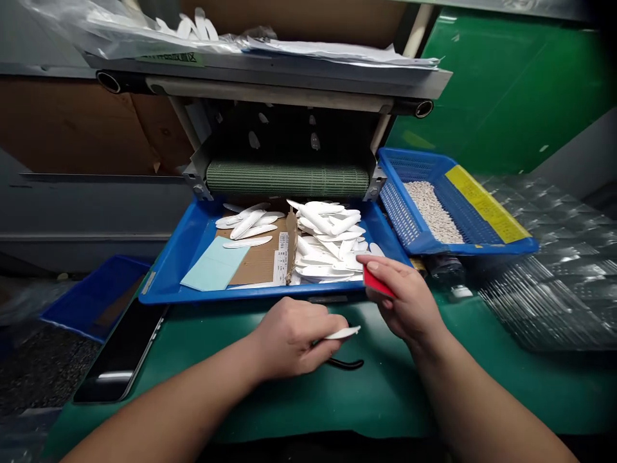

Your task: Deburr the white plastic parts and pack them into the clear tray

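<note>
My left hand (301,337) pinches a flat white plastic piece (344,333) between thumb and fingers, above the green table mat. Just behind that hand, a dark curved tool handle (348,364) lies partly hidden. My right hand (407,296) grips a small flat red piece (376,283) at the tray's front right; what it is exactly I cannot tell. Before both hands sits a blue tray (166,257). Its right part holds a heap of long white plastic pieces (328,247), and a smaller group (248,222) lies on cardboard at the left.
A conveyor belt (289,180) ends just behind the tray, with a few pieces on it. At right stand a blue basket (409,241) of small pale parts and stacked clear plastic trays (554,289). A phone (118,357) lies left. Light-blue paper (209,263) rests in the tray.
</note>
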### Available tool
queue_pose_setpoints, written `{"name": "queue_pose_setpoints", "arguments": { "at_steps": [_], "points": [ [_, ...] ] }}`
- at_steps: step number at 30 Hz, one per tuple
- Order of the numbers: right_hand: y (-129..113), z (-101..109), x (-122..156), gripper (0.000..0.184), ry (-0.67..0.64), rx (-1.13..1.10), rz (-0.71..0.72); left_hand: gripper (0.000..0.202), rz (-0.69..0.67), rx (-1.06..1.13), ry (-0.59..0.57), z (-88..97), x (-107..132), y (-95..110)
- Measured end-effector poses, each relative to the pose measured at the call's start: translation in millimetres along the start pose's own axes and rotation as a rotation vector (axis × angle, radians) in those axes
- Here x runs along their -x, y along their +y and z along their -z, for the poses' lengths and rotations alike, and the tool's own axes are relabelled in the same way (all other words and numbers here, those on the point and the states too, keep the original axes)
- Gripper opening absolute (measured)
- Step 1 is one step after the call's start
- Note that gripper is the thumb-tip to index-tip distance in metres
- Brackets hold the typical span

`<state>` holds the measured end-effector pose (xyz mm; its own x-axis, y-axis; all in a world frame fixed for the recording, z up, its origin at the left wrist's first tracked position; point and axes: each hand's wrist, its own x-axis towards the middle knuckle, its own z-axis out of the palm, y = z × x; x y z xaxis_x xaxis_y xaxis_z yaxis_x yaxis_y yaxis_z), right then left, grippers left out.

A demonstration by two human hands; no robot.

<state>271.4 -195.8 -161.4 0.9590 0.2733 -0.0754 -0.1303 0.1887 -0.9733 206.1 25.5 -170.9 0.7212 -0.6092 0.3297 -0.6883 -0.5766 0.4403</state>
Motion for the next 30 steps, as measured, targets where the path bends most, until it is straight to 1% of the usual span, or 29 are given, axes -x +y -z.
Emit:
{"name": "queue_pose_setpoints", "arguments": {
  "at_steps": [1, 2, 3, 4, 6, 7, 8, 10, 11, 12, 14, 15, 16, 18, 19, 20, 21, 22, 23, 24, 25, 26, 27, 28, 29, 30],
  "points": [
    [-1.0, 0.8, 1.6, 0.044, -0.151, -0.003, -0.036, 0.023, -0.004, -0.037, 0.029, 0.1, 0.1, -1.2],
    [-1.8, 1.1, 3.6, 0.044, -0.280, 0.064, -0.052, 0.022, -0.018, -0.075, 0.060, 0.3, 0.2, -1.8],
    [-2.5, 1.2, 5.5, 0.040, -0.309, 0.192, -0.031, 0.020, -0.044, -0.108, 0.097, 0.6, 0.2, -1.6],
    [-3.3, 1.0, 7.3, 0.035, -0.226, 0.339, 0.036, 0.019, -0.072, -0.131, 0.138, 1.0, 0.2, -0.7],
    [-5.3, 0.6, 10.6, 0.028, 0.072, 0.565, 0.200, 0.020, -0.091, -0.159, 0.202, 2.1, -0.1, 1.9],
    [-6.5, 0.4, 12.2, 0.026, 0.101, 0.588, 0.248, 0.020, -0.085, -0.171, 0.214, 2.8, -0.3, 2.9],
    [-7.8, 0.1, 13.9, 0.026, 0.013, 0.564, 0.269, 0.020, -0.075, -0.182, 0.220, 3.4, -0.5, 3.2],
    [-9.6, -0.3, 16.4, 0.025, -0.317, 0.505, 0.269, 0.015, -0.044, -0.231, 0.218, 4.3, -0.7, 1.7],
    [-9.8, -0.2, 16.9, 0.023, -0.364, 0.539, 0.278, 0.014, -0.024, -0.259, 0.215, 4.7, -0.7, 0.1],
    [-9.6, 0.2, 16.7, 0.022, -0.320, 0.592, 0.302, 0.015, -0.003, -0.277, 0.213, 4.9, -0.5, -1.6],
    [-8.4, 2.4, 14.9, 0.021, -0.068, 0.679, 0.345, 0.019, 0.044, -0.290, 0.185, 5.1, 0.0, -4.7],
    [-7.8, 4.0, 13.9, 0.021, -0.007, 0.656, 0.341, 0.023, 0.056, -0.285, 0.168, 4.9, 0.3, -5.6],
    [-7.4, 5.6, 13.1, 0.022, -0.061, 0.606, 0.311, 0.025, 0.054, -0.276, 0.162, 4.5, 0.5, -6.0],
    [-7.0, 7.7, 12.1, 0.025, -0.334, 0.522, 0.227, 0.019, 0.032, -0.284, 0.171, 3.2, 0.7, -5.8],
    [-6.9, 7.9, 11.9, 0.026, -0.405, 0.539, 0.214, 0.016, 0.020, -0.288, 0.178, 2.7, 0.7, -5.3],
    [-6.8, 7.7, 11.8, 0.025, -0.373, 0.591, 0.236, 0.015, 0.011, -0.276, 0.186, 2.4, 0.5, -4.7],
    [-6.7, 7.2, 11.9, 0.024, -0.241, 0.663, 0.281, 0.016, 0.006, -0.250, 0.190, 2.3, 0.2, -4.1],
    [-6.6, 6.4, 12.2, 0.024, -0.072, 0.706, 0.326, 0.018, 0.010, -0.217, 0.190, 2.5, -0.2, -3.5],
    [-6.6, 5.6, 12.7, 0.024, 0.045, 0.696, 0.346, 0.023, 0.019, -0.185, 0.187, 2.8, -0.6, -3.2],
    [-6.5, 4.9, 13.5, 0.025, 0.069, 0.647, 0.339, 0.026, 0.025, -0.162, 0.184, 3.0, -0.9, -3.0],
    [-6.3, 4.3, 14.1, 0.028, -0.012, 0.574, 0.304, 0.025, 0.024, -0.152, 0.187, 3.2, -1.2, -3.0],
    [-6.0, 3.9, 14.4, 0.030, -0.128, 0.520, 0.261, 0.023, 0.024, -0.160, 0.188, 3.1, -1.3, -3.2],
    [-5.5, 3.7, 14.1, 0.031, -0.215, 0.507, 0.237, 0.021, 0.019, -0.169, 0.185, 2.8, -1.3, -3.4],
    [-4.8, 3.7, 13.4, 0.031, -0.222, 0.555, 0.246, 0.021, 0.013, -0.167, 0.186, 2.3, -1.1, -3.7],
    [-4.1, 3.9, 12.3, 0.030, -0.145, 0.636, 0.289, 0.022, 0.009, -0.155, 0.191, 1.8, -0.8, -4.0],
    [-3.3, 4.2, 11.2, 0.028, -0.025, 0.718, 0.351, 0.024, 0.015, -0.141, 0.191, 1.3, -0.4, -4.3]
  ]
}}
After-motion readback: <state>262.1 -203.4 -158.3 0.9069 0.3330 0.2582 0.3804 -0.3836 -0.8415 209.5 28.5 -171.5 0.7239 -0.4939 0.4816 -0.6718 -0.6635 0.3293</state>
